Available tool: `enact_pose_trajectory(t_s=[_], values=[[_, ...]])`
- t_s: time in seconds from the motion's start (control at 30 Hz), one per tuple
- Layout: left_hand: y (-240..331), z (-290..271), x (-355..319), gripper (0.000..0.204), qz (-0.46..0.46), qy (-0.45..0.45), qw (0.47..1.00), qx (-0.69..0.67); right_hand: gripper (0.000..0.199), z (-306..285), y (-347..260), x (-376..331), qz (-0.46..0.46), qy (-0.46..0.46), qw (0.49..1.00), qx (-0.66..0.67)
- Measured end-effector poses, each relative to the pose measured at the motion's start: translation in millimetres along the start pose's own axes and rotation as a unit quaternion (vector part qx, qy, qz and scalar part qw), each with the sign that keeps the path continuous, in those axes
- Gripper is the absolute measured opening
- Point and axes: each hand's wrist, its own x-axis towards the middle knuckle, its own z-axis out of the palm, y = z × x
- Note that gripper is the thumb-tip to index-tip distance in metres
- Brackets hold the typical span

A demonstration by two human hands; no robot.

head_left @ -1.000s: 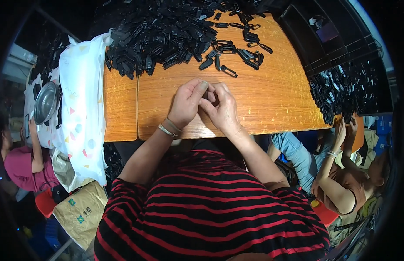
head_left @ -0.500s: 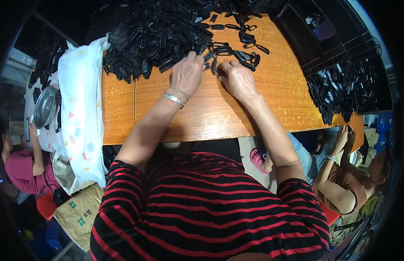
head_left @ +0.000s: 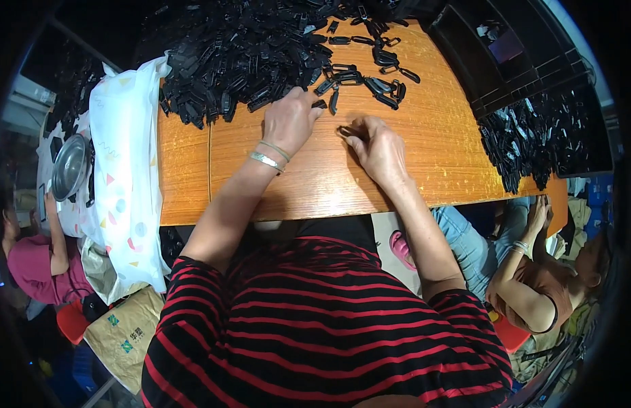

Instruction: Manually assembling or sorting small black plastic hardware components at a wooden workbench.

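My left hand (head_left: 287, 122) rests at the front edge of a large pile of small black plastic parts (head_left: 234, 68). Its thumb and fingers are closed on a small black plastic piece (head_left: 319, 104). To the right and a little nearer, my right hand (head_left: 382, 151) pinches a narrow black plastic part (head_left: 344, 130) that looks like an open frame. Beyond the hands, several loose black parts (head_left: 382, 88) are scattered on the wooden table (head_left: 437, 143). One curved part (head_left: 333, 102) lies between the two hands. The exact kind of these parts is too small to make out.
A black crate (head_left: 505, 61) stands at the right, beside another heap of black parts (head_left: 526, 143). At the left are a white patterned sheet (head_left: 125, 170) and a metal bowl (head_left: 70, 168). Co-workers sit at both sides, one with a hand (head_left: 531, 221) by the table's right edge.
My right hand has drawn back toward me, away from the loose parts, with a black part in its fingers. My left hand has shifted slightly nearer and stays by the pile.
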Motion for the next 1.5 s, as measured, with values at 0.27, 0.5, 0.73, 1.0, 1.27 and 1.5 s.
enact_pose_trajectory(t_s=[0.27,0.5,0.73,1.0,1.27,1.5], values=[[24,-18,-15,0.02,-0.211,-0.071,0.808,-0.546,0.019,11,-30,-4,0.147,0.065,0.877,0.452],[25,-22,-22,0.021,-0.134,-0.018,0.829,-0.543,0.019,6,-43,0,0.069,0.078,0.916,0.386],[27,-27,-32,0.021,-0.19,-0.035,0.802,-0.565,0.018,11,-43,-4,0.042,0.082,0.94,0.328],[27,-27,-38,0.022,-0.121,0.017,0.849,-0.514,0.02,5,-46,-2,-0.041,0.106,0.976,0.186],[26,-18,-57,0.025,-0.132,0.017,0.827,-0.546,0.021,13,-49,-13,-0.069,0.135,0.973,0.177],[48,-34,-61,0.023,-0.08,0.053,0.888,-0.45,0.031,20,-52,-23,-0.08,0.146,0.97,0.176]])
